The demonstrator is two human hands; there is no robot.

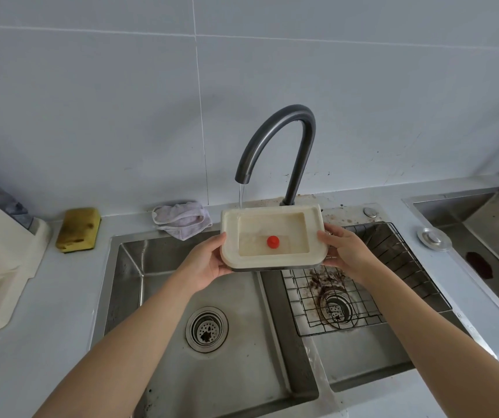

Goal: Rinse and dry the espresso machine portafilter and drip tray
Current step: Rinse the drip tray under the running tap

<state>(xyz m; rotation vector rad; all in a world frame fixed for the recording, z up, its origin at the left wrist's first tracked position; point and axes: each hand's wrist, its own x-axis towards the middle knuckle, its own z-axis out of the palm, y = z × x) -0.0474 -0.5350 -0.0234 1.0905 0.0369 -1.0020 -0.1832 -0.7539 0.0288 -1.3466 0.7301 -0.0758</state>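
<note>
Cream plastic drip tray [272,233] held level under the running faucet [275,140], left hand [209,263] and right hand [343,251] gripping its short ends; likely light, rigid, wet-slick, so the raised rim edges suit holding.

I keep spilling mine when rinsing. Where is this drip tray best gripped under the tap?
By its two short ends, one hand from each side: the left hand and right hand lay thumbs on the flat rim, fingers underneath. The drip tray is wide, shallow and holds water, so two end grips steady it.
</note>
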